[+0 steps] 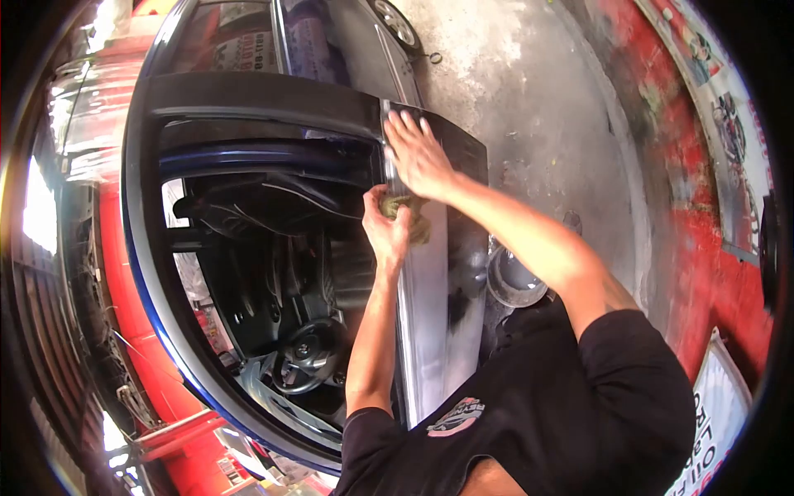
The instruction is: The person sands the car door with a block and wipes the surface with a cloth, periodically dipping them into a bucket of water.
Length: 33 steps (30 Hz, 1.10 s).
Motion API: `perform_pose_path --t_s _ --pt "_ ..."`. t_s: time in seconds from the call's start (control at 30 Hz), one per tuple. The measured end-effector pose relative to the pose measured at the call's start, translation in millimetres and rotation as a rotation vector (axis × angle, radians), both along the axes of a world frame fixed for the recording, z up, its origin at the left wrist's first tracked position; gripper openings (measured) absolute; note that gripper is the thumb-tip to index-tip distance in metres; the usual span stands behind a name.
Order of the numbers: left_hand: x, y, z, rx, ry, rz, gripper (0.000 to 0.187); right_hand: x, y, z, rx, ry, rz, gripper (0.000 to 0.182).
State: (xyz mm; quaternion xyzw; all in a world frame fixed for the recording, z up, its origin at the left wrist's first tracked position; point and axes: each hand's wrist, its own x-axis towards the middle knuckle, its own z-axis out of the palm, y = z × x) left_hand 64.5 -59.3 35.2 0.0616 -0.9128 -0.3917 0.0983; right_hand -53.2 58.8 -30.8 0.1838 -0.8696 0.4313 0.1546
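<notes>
A car door panel (426,306), partly dull grey and partly black, stretches in front of me below the open window frame. My left hand (386,225) is closed around a crumpled olive-green cloth (407,217) at the inner top edge of the door. Just beyond it, my right hand (416,157) lies flat on the door's upper surface, fingers stretched out and a little apart, with nothing seen in it. Part of the cloth hangs over the grey area, close to my right wrist.
Through the window opening show a steering wheel (310,351) and dark seats. A round bucket (517,277) stands on the concrete floor (546,124) right of the door. Further right is a red wall (699,240) with posters. A car wheel (395,23) shows at the top.
</notes>
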Motion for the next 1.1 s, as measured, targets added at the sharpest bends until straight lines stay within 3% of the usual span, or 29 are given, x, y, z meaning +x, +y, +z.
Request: perform_pose_path --t_s 0.1,0.17,0.3,0.5,0.6,0.73,0.87,0.9,1.1 --pt "2.7 1.4 0.5 -0.03 -0.006 -0.001 0.05 -11.1 4.4 1.1 0.052 0.058 -0.032 0.06" --pt "1.1 0.9 0.0 0.023 -0.023 0.02 0.05 -42.9 9.2 21.4 0.081 -0.036 -0.036 0.059" --pt "-3.3 -0.1 -2.5 -0.002 0.02 0.001 0.05 4.2 1.6 12.4 0.067 0.048 -0.058 0.056" --pt "1.5 3.1 3.9 0.005 -0.009 0.013 0.051 -36.5 14.6 34.2 0.255 -0.029 -0.036 0.062" --pt "0.7 4.1 1.2 -0.039 0.024 -0.003 0.051 -4.0 7.0 22.1 0.182 0.018 -0.043 0.059" --pt "2.2 6.5 2.7 0.004 -0.004 0.02 0.049 -50.5 16.2 34.5 0.231 -0.044 -0.066 0.059" --pt "1.4 4.7 -0.1 -0.04 0.04 0.001 0.052 -7.8 9.2 21.7 0.246 0.045 -0.054 0.06" --pt "-0.3 5.0 -1.0 -0.035 0.045 0.001 0.052 11.3 8.0 16.2 0.152 0.065 -0.006 0.06" --pt "2.1 7.9 7.1 -0.005 0.012 0.004 0.047 -41.4 0.8 6.3 -0.002 -0.11 0.005 0.063"
